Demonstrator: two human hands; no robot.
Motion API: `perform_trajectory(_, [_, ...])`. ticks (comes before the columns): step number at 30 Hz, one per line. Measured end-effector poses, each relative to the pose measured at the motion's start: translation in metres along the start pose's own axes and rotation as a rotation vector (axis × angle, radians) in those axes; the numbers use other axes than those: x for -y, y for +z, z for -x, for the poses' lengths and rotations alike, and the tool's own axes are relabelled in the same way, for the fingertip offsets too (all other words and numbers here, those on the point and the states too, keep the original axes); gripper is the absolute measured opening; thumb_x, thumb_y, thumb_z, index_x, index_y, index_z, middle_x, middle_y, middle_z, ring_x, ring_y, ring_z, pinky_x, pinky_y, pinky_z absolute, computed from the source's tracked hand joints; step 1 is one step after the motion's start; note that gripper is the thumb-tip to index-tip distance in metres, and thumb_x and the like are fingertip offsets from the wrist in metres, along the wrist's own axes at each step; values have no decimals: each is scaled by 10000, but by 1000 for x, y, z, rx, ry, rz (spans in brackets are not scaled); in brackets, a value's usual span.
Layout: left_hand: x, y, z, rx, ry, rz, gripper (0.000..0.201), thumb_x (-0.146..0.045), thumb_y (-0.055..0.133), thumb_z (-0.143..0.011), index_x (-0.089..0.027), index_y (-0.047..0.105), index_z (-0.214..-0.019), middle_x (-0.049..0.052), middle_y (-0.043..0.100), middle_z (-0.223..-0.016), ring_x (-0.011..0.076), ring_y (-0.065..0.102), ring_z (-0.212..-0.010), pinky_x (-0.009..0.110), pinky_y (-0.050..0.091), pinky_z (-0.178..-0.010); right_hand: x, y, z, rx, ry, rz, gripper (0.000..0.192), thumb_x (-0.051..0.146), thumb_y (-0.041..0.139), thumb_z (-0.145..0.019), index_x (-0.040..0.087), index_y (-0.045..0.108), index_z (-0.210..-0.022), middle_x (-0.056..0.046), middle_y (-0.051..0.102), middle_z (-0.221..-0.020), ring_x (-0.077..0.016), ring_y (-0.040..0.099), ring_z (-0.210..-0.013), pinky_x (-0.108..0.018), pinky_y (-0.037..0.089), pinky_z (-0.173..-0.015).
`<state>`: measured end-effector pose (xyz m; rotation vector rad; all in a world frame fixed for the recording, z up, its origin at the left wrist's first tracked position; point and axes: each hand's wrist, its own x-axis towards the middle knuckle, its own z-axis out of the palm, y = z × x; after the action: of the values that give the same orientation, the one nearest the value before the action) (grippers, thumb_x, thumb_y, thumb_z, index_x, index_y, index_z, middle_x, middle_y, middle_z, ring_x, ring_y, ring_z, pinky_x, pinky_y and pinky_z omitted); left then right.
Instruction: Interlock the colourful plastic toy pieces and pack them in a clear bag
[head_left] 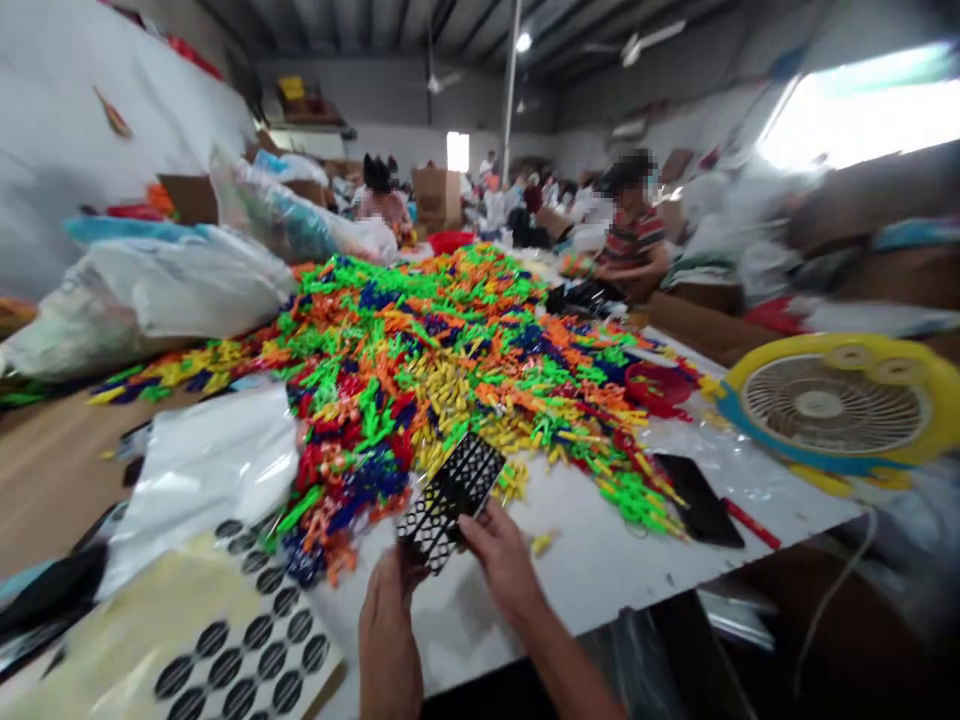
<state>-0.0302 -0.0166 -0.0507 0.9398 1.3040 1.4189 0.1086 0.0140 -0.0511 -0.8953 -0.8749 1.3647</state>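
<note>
A flat black piece with white patterned rows (pixel 454 495), perhaps a card or packet, is held tilted above the front of the white table. My left hand (pixel 391 625) closes on its lower left corner, the fingertips partly hidden behind it. Thumb and fingers of my right hand (pixel 501 560) pinch its lower right edge. Just beyond it spreads a heap of small plastic toy pieces (pixel 450 390) in green, orange, yellow, red and blue. A sheet of round black stickers (pixel 225 665) lies to the left of my left hand.
White plastic bags (pixel 217 470) lie left of the heap. On the right are a red basket (pixel 660 388), a dark tablet-like slab (pixel 701 500), a red marker-like stick (pixel 752 524) and a yellow fan (pixel 832 400). A person in a striped shirt (pixel 634 245) sits across the table.
</note>
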Motion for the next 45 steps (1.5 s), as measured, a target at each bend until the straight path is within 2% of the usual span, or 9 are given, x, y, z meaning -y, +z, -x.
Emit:
perform_trajectory(3, [0, -7, 6, 50, -99, 45, 514, -519, 519, -874, -211, 550, -1284, 103, 675, -1136, 265, 628, -1074, 461, 493, -970, 13, -25, 3, 209, 145, 48, 393, 349, 706, -769, 223, 601, -1127, 14, 665, -810, -115, 557, -646, -194, 414, -507])
perform_trajectory(5, [-2, -2, 3, 162, -132, 71, 572, -480, 566, -861, -224, 469, -1363, 109, 624, -1264, 249, 581, -1173, 439, 436, -1045, 17, -31, 7, 267, 190, 62, 459, 339, 678, -797, 240, 553, -1227, 11, 689, -877, -123, 594, -693, -217, 468, -584])
perform_trajectory(7, [-1, 7, 4, 196, -128, 67, 627, -434, 609, -846, -265, 400, -1412, 84, 569, -1352, 238, 527, -1247, 417, 402, -1082, 13, -29, 12, 233, 154, 102, 468, 353, 649, -820, 244, 544, -1263, -16, 696, -1023, -164, 638, -863, -305, 521, -782])
perform_trajectory(10, [8, 21, 14, 96, -110, 83, 626, -405, 582, -870, -290, 352, -1440, 57, 520, -1409, 233, 476, -1303, 413, 383, -1105, -3, -23, 21, 74, -27, 312, 475, 363, 579, -875, 253, 521, -1333, -55, 586, -1303, -223, 525, -1210, -410, 396, -1063])
perform_trajectory(17, [23, 34, 29, -46, -92, 31, 539, -359, 593, -872, -329, 441, -1388, -33, 392, -1509, 183, 322, -1406, 343, 246, -1185, -29, -21, 31, -52, -280, 671, 516, 303, 449, -948, 262, 374, -1456, -75, 465, -1441, -235, 416, -1333, -448, 331, -1129])
perform_trajectory(24, [19, 32, 32, -21, -186, 126, 630, -407, 598, -856, -341, 355, -1433, 25, 522, -1412, 225, 483, -1300, 411, 392, -1104, -14, -22, 17, 16, -50, 328, 503, 401, 513, -928, 279, 446, -1411, -17, 464, -1456, -212, 403, -1357, -436, 294, -1159])
perform_trajectory(28, [23, 32, 38, -19, -206, 102, 599, -400, 593, -862, -354, 380, -1420, 2, 443, -1477, 221, 409, -1357, 398, 348, -1134, -9, -23, 2, 41, -33, 291, 515, 436, 528, -916, 288, 451, -1403, 24, 428, -1477, -188, 315, -1408, -414, 222, -1189])
perform_trajectory(36, [11, 19, 38, 54, -222, -7, 581, -405, 559, -884, -306, 358, -1420, 54, 491, -1429, 220, 464, -1310, 393, 398, -1093, -14, -17, 5, -33, 57, 83, 564, 392, 596, -882, 275, 437, -1411, -46, 531, -1399, -226, 472, -1303, -456, 326, -1130])
perform_trajectory(45, [12, 18, 5, 19, -136, 138, 520, -389, 542, -897, -298, 438, -1398, 6, 394, -1508, 214, 305, -1415, 400, 239, -1189, -8, -7, 13, 70, 169, -139, 499, 328, 646, -844, 291, 535, -1329, -21, 566, -1366, -253, 510, -1266, -469, 359, -1110])
